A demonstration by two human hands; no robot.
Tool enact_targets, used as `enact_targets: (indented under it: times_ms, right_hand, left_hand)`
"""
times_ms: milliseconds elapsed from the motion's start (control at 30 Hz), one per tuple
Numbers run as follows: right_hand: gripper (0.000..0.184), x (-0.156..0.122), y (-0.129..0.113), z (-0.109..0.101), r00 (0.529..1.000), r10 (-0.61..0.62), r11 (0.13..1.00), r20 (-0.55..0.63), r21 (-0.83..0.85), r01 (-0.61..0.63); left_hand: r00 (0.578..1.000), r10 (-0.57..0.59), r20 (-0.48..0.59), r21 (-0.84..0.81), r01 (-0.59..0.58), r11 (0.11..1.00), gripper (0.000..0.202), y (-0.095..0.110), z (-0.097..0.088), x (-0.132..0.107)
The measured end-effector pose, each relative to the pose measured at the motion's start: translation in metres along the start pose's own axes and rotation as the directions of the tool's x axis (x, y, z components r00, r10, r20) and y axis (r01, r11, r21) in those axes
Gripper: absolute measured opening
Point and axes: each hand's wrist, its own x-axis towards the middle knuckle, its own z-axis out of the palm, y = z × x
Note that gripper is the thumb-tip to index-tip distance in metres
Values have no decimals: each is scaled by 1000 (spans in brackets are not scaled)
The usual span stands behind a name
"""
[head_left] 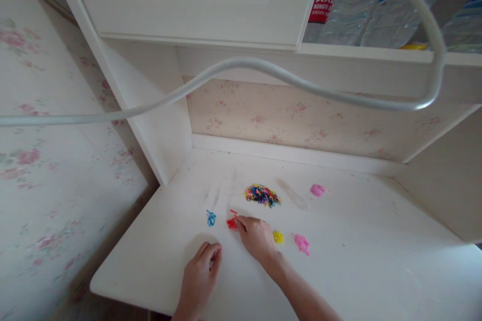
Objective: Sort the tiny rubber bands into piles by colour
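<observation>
My right hand (258, 236) reaches to a small pile of red rubber bands (231, 223), its thumb and fingers pinched together at the pile's right edge. Whether a band sits between those fingertips is hidden. Curled on the tabletop, my left hand (203, 266) is closed, and what it may hold does not show. Just beyond it lies a little cluster of blue rubber bands (211, 218). A larger heap of mixed-colour rubber bands (262, 195) is behind my right hand. To its right are yellow bands (278, 237) and a pink pile (302, 244).
A purple-pink clump (317, 190) lies farther back, beside a pale translucent strip (295, 195) on the white desk (376, 271). A white cable (244, 63) crosses in front of the cabinet (203, 17). Bottled water (350, 10) stands on the upper right shelf.
</observation>
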Motion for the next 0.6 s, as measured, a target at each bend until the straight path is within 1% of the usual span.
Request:
enact_targets:
  times_ms: [200,333,400,467,600]
  right_hand:
    - [37,-2,3,2,1000,-8,1000,8,-12,8]
    - [36,-9,14,-5,999,35,999,-8,-12,-35]
    - [35,-13,24,-10,998,68,998,-4,13,-68]
    - [35,-15,40,-16,992,127,991,3,47,-127]
    - [34,-13,82,-28,958,287,956,8,62,-287]
  left_hand:
    - [1000,-21,23,-6,21,1000,23,0,0,0]
    - [1000,4,24,7,-4,1000,24,-3,2,1]
    - [1000,16,21,10,-16,1000,25,-4,2,1]
    - [999,27,16,16,-28,999,24,-5,3,1]
    - [999,29,15,32,-30,999,22,-5,3,1]
